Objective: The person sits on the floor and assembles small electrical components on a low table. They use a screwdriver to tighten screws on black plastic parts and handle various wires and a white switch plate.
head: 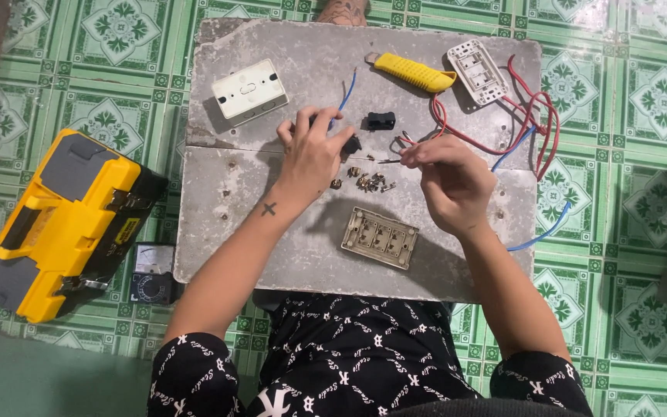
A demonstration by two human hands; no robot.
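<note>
the floor tiles (627, 93) are green and white with a leaf-and-diamond pattern. the work board (287, 255) is mottled grey-white. at 9 o'clock the toolbox (63, 224) is yellow with grey and black parts. at 12 o'clock lies a yellow-handled knife (414, 73); at 2 o'clock, red wires (530, 123) and a blue wire (546, 232). the switch plate (380, 238) is beige, the wall box (249, 92) white. the trousers (349, 363) are black with a white print.

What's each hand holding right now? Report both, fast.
Left hand: fingers closed on a small black part.
Right hand: fingers pinching a thin metal piece.
</note>
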